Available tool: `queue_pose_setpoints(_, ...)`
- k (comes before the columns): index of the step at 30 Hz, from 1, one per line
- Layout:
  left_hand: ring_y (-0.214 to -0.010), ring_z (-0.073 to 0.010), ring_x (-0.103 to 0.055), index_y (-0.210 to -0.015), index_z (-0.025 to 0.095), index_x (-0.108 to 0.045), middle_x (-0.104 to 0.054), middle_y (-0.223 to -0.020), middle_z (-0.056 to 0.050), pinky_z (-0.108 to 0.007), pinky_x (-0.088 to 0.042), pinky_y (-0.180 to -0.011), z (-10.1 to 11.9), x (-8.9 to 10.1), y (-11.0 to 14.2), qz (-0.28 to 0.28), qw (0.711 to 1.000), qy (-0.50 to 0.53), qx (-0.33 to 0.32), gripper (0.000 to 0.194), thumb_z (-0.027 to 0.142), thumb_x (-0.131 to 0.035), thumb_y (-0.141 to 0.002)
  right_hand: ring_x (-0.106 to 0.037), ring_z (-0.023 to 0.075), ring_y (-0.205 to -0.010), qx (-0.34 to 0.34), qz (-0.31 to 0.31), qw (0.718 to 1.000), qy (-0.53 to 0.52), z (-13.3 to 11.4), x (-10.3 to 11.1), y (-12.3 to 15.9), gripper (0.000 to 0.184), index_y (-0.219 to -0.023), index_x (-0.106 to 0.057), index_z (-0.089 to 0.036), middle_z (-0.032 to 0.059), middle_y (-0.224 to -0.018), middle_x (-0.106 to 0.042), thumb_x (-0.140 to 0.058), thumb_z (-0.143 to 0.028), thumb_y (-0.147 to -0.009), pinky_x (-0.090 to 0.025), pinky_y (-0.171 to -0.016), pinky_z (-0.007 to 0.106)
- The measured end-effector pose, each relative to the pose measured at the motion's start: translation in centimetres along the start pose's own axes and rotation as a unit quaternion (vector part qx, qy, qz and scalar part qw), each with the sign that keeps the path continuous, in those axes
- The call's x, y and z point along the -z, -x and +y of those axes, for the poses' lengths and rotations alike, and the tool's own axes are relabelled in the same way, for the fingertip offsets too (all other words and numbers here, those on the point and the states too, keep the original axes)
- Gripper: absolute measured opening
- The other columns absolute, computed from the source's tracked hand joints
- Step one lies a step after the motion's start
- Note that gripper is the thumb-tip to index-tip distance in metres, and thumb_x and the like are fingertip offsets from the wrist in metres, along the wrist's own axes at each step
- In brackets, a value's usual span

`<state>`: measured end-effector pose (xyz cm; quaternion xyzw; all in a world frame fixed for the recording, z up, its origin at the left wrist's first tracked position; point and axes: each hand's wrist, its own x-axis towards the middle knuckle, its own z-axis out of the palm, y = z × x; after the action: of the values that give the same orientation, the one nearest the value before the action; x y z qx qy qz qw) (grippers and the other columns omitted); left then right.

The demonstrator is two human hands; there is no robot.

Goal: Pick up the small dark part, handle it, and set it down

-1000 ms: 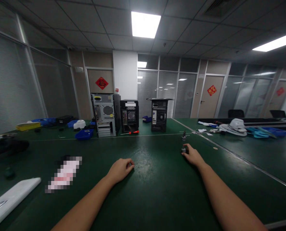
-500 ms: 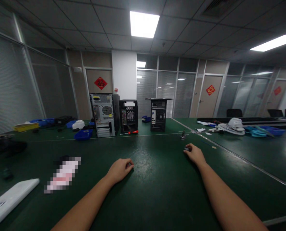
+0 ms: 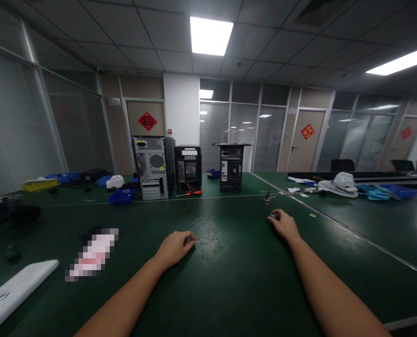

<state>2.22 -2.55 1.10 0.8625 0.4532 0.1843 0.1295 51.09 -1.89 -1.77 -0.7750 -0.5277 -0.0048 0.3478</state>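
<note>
On the green tabletop point(image 3: 229, 271) rests my left hand point(image 3: 175, 248), its fingers curled and the thumb close to the fingertips. Whether anything small is between them is hidden. Farther right, my right hand point(image 3: 284, 223) pinches a small grey piece point(image 3: 273, 216), too small to name, low over or on the table. Just beyond that hand stands a small dark metal part point(image 3: 267, 198), apart from the fingers. A small round tan disc point(image 3: 312, 215) lies to its right.
Computer cases stand at the back: a grey one point(image 3: 151, 168), an open black one point(image 3: 188, 171) and another black one point(image 3: 231, 171). A red-handled screwdriver point(image 3: 194, 193) lies before them. Blue tray point(image 3: 122, 196), white panel point(image 3: 18, 290) and blurred-out pink item point(image 3: 94, 255) are left; white cap point(image 3: 343, 181) right.
</note>
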Motion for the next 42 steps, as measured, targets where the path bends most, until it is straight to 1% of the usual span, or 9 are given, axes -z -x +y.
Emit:
queue_pose_setpoints(8, -0.078, -0.0182, -0.066, -0.103, 0.023, -0.072, -0.073, -0.088, -0.003, -0.026, -0.04, -0.066, 0.0, 0.0, 0.0, -0.001, 1.0, 0.002, -0.002, 0.026, 0.039, -0.053, -0.094, -0.065, 0.0295, -0.113, -0.027, 0.009, 1.0, 0.008, -0.1, -0.2, -0.1, 0.046, -0.132, -0.058, -0.013, 0.0191, -0.12, -0.069, -0.04, -0.035, -0.096, -0.047, -0.097, 0.04)
queue_pose_setpoints(13, -0.079, -0.0188, -0.066, -0.102, 0.023, -0.072, -0.073, -0.089, -0.003, -0.026, -0.039, -0.065, 0.2, -0.1, 0.0, 0.001, 1.0, -0.006, -0.009, 0.025, 0.039, -0.054, -0.094, -0.061, 0.0256, -0.12, 0.039, -0.019, 0.999, -0.013, -2.1, -0.1, 0.6, 0.045, -0.134, -0.056, -0.012, 0.0165, -0.13, -0.064, -0.039, -0.031, -0.097, -0.044, -0.104, 0.036)
queue_pose_setpoints(18, -0.079, -0.0191, -0.066, -0.103, 0.024, -0.073, -0.074, -0.09, -0.003, -0.026, -0.039, -0.067, 1.4, -0.2, 0.1, -0.006, 1.0, 0.006, -0.019, 0.028, 0.042, -0.052, -0.096, -0.057, 0.024, -0.122, 0.197, -0.105, 0.973, -0.053, -8.1, 0.1, 3.4, 0.043, -0.133, -0.06, -0.017, 0.0121, -0.13, -0.064, -0.05, -0.033, -0.095, -0.041, -0.107, 0.038)
queue_pose_setpoints(20, -0.084, -0.0202, -0.066, -0.103, 0.024, -0.073, -0.075, -0.094, -0.004, -0.027, -0.04, -0.07, 2.1, -0.1, 0.2, -0.01, 1.0, 0.008, -0.023, 0.031, 0.044, -0.051, -0.097, -0.058, 0.0239, -0.118, 0.271, -0.141, 0.95, -0.068, -11.3, -0.2, 5.1, 0.043, -0.135, -0.06, -0.019, 0.0113, -0.125, -0.065, -0.054, -0.031, -0.094, -0.041, -0.106, 0.04)
queue_pose_setpoints(24, -0.09, -0.0219, -0.066, -0.108, 0.025, -0.071, -0.074, -0.098, -0.006, -0.028, -0.042, -0.075, 3.2, 0.1, 0.5, -0.011, 0.999, 0.011, -0.033, 0.033, 0.047, -0.048, -0.099, -0.059, 0.0229, -0.107, 0.384, -0.2, 0.896, -0.096, -16.9, -1.0, 9.0, 0.059, -0.148, -0.047, -0.022, 0.0106, -0.118, -0.065, -0.061, -0.029, -0.09, -0.046, -0.099, 0.04)
queue_pose_setpoints(28, -0.093, -0.0227, -0.065, -0.108, 0.025, -0.067, -0.072, -0.1, -0.006, -0.029, -0.043, -0.079, 3.8, 0.0, 0.6, -0.017, 0.998, 0.008, -0.052, 0.032, 0.045, -0.043, -0.101, -0.057, 0.0235, -0.108, 0.456, -0.238, 0.851, -0.105, -20.0, -1.4, 12.0, 0.064, -0.151, -0.043, -0.023, 0.011, -0.121, -0.064, -0.063, -0.026, -0.09, -0.046, -0.099, 0.04)
queue_pose_setpoints(32, -0.094, -0.0228, -0.065, -0.105, 0.023, -0.065, -0.071, -0.1, -0.007, -0.03, -0.044, -0.082, 4.1, 0.0, 0.7, -0.024, 0.997, 0.016, -0.069, 0.031, 0.041, -0.039, -0.103, -0.057, 0.0248, -0.11, 0.484, -0.237, 0.837, -0.093, -20.7, -1.6, 13.1, 0.063, -0.151, -0.043, -0.02, 0.014, -0.123, -0.063, -0.061, -0.024, -0.09, -0.046, -0.099, 0.04)
queue_pose_setpoints(38, -0.091, -0.0227, -0.065, -0.101, 0.022, -0.064, -0.071, -0.098, -0.007, -0.03, -0.044, -0.079, 4.3, -0.1, 0.6, -0.011, 0.997, 0.013, -0.076, 0.031, 0.039, -0.039, -0.103, -0.056, 0.0258, -0.111, 0.512, -0.23, 0.823, -0.087, -20.7, -2.0, 13.0, 0.061, -0.15, -0.044, -0.017, 0.0156, -0.126, -0.062, -0.059, -0.024, -0.091, -0.047, -0.099, 0.042)
queue_pose_setpoints(42, -0.084, -0.0205, -0.065, -0.098, 0.023, -0.063, -0.071, -0.091, -0.005, -0.028, -0.042, -0.074, 4.3, -0.1, 0.3, 0.004, 0.998, 0.02, -0.056, 0.029, 0.037, -0.039, -0.103, -0.056, 0.0258, -0.112, 0.496, -0.218, 0.836, -0.087, -20.4, -1.9, 12.5, 0.058, -0.149, -0.044, -0.019, 0.0148, -0.124, -0.063, -0.056, -0.024, -0.093, -0.046, -0.101, 0.043)
